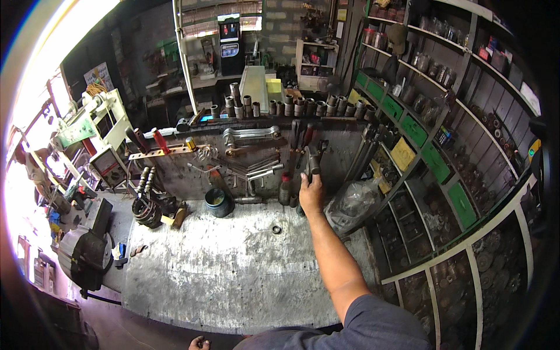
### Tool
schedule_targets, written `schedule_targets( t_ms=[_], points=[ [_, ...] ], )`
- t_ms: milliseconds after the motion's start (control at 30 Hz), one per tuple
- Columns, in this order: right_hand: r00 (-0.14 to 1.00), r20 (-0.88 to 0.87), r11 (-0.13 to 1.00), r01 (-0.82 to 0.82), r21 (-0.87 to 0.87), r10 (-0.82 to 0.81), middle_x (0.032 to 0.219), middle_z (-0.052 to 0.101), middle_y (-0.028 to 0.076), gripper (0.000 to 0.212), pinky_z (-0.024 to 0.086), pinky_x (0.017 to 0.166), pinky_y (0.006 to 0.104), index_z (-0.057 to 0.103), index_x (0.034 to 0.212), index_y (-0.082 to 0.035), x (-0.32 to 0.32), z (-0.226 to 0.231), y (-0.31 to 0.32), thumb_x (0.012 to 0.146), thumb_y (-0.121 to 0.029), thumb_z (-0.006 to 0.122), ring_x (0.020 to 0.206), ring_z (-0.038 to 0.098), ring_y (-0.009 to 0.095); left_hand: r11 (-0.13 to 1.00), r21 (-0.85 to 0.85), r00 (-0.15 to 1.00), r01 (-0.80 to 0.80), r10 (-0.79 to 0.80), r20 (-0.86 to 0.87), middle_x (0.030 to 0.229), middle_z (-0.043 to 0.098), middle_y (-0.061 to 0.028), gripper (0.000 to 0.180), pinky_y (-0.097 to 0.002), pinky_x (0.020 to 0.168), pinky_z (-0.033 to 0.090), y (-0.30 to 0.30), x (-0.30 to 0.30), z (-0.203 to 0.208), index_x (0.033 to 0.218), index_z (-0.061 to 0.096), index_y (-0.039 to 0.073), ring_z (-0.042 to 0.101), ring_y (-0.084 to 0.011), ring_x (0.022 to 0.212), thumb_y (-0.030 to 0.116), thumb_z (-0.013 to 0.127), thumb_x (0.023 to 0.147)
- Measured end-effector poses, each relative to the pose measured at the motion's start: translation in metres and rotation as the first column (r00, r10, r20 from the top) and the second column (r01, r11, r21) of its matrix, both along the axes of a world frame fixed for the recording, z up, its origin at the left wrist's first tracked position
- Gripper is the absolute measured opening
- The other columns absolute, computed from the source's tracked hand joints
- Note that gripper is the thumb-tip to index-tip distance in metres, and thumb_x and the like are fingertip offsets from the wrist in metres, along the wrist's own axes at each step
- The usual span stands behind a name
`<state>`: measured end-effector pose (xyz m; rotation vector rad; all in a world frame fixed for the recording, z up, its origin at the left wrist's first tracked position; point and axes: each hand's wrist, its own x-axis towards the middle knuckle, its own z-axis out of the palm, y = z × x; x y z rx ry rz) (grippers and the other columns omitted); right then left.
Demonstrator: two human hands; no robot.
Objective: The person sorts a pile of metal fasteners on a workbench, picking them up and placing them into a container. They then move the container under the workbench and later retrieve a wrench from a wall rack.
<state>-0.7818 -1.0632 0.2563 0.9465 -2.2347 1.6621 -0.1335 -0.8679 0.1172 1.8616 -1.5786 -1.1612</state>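
Observation:
My right arm stretches across the metal-topped bench to the tool rack at its back. My right hand is closed around a dark, thick hand tool that stands up from the fist; its exact kind is unclear. Beside it hang a red-handled screwdriver and other dark tools. A red-topped bottle stands just left of the hand. Low at the bottom edge shows my left hand, mostly cut off, with only curled fingertips in view and no object visible at them.
A small ring lies on the bench. Behind it stand a dark blue can and a coil-shaped part. Wrenches hang on the panel below a row of sockets. Shelves with green drawer fronts and a plastic bag flank the right.

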Motion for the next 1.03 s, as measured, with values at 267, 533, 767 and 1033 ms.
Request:
schedule_targets(
  t_ms=[267, 533, 767, 1033],
  points=[
    [0.993, -0.084, 0.987, -0.094, -0.133, 0.084, 0.125, 0.073, 0.027, 0.053, 0.057, 0.096, 0.0479, 0.057, 0.148, 0.002, 0.009, 0.023, 0.051, 0.099, -0.015, 0.066, 0.114, 0.072, 0.043, 0.996, 0.039, 0.996, -0.083, 0.082, 0.020, 0.122, 0.077, -0.0170, 0.035, -0.0363, 0.101, 0.054, 0.013, 0.006, 0.007, 0.130, 0.072, -0.002, 0.070, -0.0247, 0.111, 0.011, 0.077, 0.099],
    [0.957, -0.278, 0.978, -0.129, -0.162, 0.080, 0.129, 0.074, 0.022, 0.035, 0.054, 0.104, 0.0433, 0.069, 0.134, 0.005, -0.011, 0.147, 0.057, 0.105, -0.015, 0.062, 0.118, 0.072, 0.035, 0.994, -0.031, 0.988, -0.105, 0.108, 0.110, 0.106, 0.079, -0.0161, 0.035, -0.0322, 0.071, 0.057, 0.037, -0.003, 0.003, 0.123, 0.073, -0.007, 0.071, -0.0157, 0.083, 0.008, 0.077, 0.092],
    [0.759, -0.409, 0.779, -0.606, -0.159, 0.507, 0.108, 0.072, 0.016, 0.026, 0.055, 0.089, 0.0363, 0.069, 0.123, 0.005, 0.128, 0.153, 0.094, 0.103, -0.006, 0.057, 0.100, 0.071, 0.029, 0.882, 0.277, 0.763, -0.382, 0.470, -0.444, 0.116, 0.076, -0.0160, 0.051, -0.0312, 0.078, 0.060, 0.062, 0.005, -0.002, 0.149, 0.052, -0.008, 0.073, -0.0177, 0.088, -0.005, 0.055, 0.099],
    [0.265, 0.056, 0.241, -0.934, 0.264, 0.963, 0.107, 0.079, 0.022, 0.028, 0.061, 0.095, 0.0392, 0.076, 0.115, 0.003, 0.367, 0.052, 0.109, 0.089, -0.002, 0.070, 0.102, 0.079, 0.035, 0.838, 0.356, 0.773, -0.414, 0.530, -0.348, 0.128, 0.071, -0.0245, 0.059, -0.0389, 0.084, 0.065, 0.063, 0.094, -0.018, 0.158, 0.041, -0.005, 0.076, -0.0272, 0.101, -0.006, 0.052, 0.100]
  ],
)
